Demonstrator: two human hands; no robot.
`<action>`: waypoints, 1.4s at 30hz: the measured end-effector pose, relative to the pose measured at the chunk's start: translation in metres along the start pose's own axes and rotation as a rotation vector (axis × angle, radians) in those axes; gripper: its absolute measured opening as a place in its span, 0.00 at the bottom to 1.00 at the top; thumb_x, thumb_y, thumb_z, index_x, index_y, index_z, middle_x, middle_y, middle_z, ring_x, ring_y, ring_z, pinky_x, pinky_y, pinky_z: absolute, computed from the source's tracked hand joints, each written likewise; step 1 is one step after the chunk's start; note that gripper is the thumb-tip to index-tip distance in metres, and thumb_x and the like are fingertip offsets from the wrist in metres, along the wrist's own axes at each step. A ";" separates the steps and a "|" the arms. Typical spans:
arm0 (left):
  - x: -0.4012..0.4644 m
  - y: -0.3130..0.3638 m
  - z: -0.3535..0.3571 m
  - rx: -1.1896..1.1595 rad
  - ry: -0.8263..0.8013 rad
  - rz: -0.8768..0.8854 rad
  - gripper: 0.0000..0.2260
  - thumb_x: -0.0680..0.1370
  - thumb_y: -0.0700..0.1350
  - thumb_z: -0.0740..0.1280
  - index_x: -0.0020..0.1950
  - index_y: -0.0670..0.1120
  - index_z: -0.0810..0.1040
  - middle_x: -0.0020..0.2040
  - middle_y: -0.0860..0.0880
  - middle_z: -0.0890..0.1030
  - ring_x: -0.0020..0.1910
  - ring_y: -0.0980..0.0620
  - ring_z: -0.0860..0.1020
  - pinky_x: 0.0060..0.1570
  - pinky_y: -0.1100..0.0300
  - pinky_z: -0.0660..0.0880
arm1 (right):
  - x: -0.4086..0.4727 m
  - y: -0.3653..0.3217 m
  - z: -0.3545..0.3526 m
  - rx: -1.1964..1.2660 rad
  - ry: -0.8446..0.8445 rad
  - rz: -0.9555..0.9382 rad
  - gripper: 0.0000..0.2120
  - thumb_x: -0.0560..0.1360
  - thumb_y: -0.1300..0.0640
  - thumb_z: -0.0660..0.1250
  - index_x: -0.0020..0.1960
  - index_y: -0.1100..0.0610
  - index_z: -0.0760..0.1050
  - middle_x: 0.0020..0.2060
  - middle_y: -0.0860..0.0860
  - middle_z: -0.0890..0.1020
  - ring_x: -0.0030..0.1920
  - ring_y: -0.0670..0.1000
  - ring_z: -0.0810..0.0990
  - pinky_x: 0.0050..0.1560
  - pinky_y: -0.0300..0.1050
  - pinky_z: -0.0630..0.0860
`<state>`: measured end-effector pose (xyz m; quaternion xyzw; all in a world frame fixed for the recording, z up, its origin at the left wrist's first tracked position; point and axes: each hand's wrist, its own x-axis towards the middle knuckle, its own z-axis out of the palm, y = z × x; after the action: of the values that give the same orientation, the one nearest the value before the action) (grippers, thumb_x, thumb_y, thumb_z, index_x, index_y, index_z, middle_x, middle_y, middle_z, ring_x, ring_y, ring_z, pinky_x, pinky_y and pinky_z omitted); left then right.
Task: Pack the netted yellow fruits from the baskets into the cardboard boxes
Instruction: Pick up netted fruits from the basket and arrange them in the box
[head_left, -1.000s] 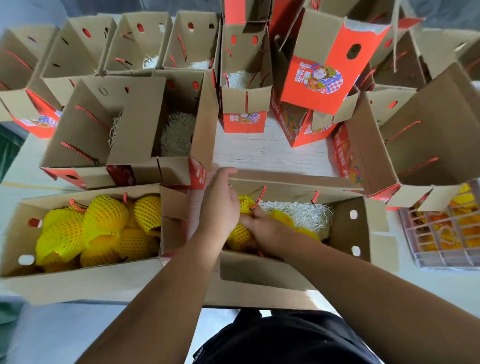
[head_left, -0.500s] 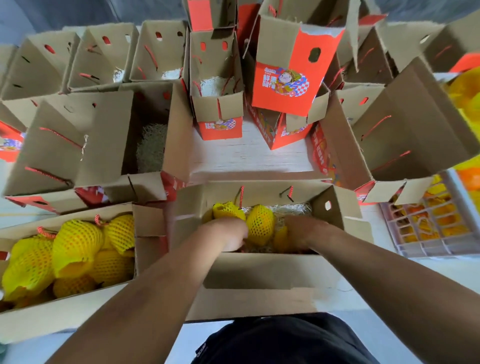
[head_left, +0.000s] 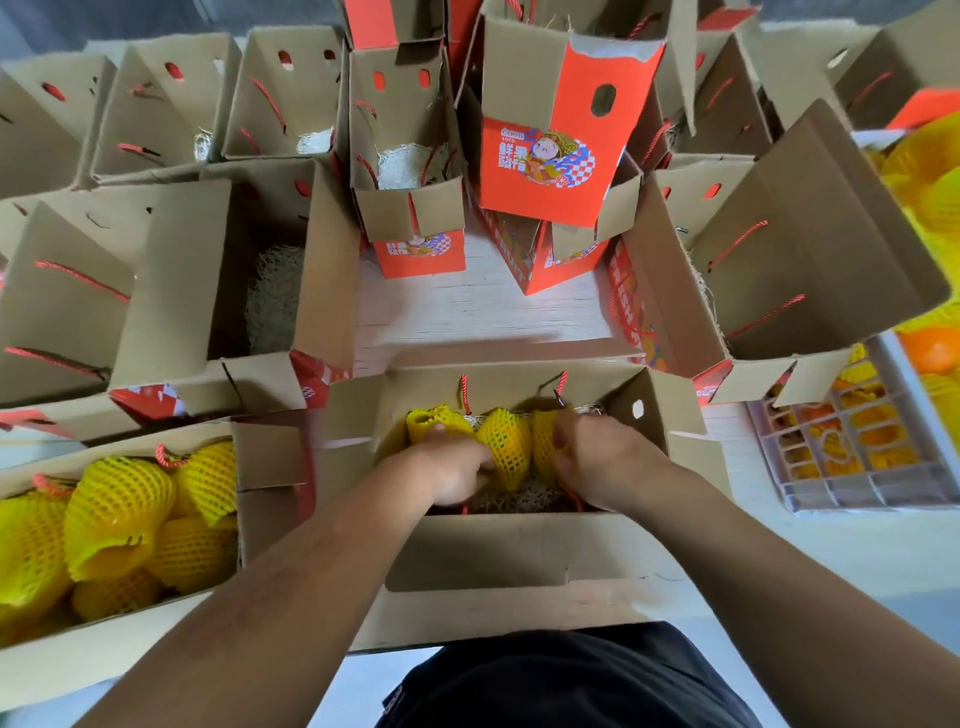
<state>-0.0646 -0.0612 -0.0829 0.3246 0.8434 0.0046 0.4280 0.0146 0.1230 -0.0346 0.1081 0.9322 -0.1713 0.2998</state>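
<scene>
Settling three yellow foam-netted fruits (head_left: 503, 447) along the far wall of the open brown cardboard box (head_left: 498, 556), two more than a second ago. Left hand (head_left: 457, 470) and right hand (head_left: 597, 457) curled on them. Neighbouring left box (head_left: 119, 644) already full; pink basket (head_left: 857, 488) still stocked.

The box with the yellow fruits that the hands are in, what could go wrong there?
1. Both hands, left and right, press among three netted fruits crowded along the far wall of the box; squeezing might bruise one.
2. The red cord handles hang beside the fruits and could get trapped under them.
</scene>
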 end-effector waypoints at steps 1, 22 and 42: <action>0.000 0.000 -0.001 -0.023 0.091 -0.011 0.11 0.84 0.47 0.60 0.59 0.51 0.82 0.60 0.45 0.81 0.60 0.40 0.78 0.61 0.51 0.74 | 0.001 0.000 0.001 -0.005 -0.062 -0.013 0.07 0.81 0.50 0.61 0.56 0.51 0.73 0.55 0.56 0.80 0.52 0.58 0.79 0.48 0.45 0.72; -0.010 0.016 -0.027 0.243 -0.232 -0.187 0.15 0.83 0.37 0.64 0.69 0.39 0.77 0.67 0.41 0.78 0.64 0.40 0.78 0.67 0.48 0.75 | 0.006 -0.026 0.010 0.124 -0.249 -0.126 0.16 0.81 0.53 0.60 0.68 0.51 0.73 0.59 0.54 0.80 0.51 0.55 0.77 0.49 0.43 0.72; 0.009 0.238 -0.040 -0.914 0.629 0.467 0.14 0.83 0.39 0.57 0.63 0.54 0.73 0.55 0.58 0.82 0.58 0.59 0.79 0.60 0.57 0.75 | -0.083 0.137 -0.050 0.620 0.967 -0.202 0.11 0.73 0.69 0.65 0.50 0.57 0.75 0.47 0.53 0.75 0.44 0.53 0.77 0.43 0.53 0.76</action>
<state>0.0321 0.1421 0.0039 0.2675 0.7487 0.5562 0.2418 0.0965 0.2598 0.0183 0.1675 0.8752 -0.3949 -0.2235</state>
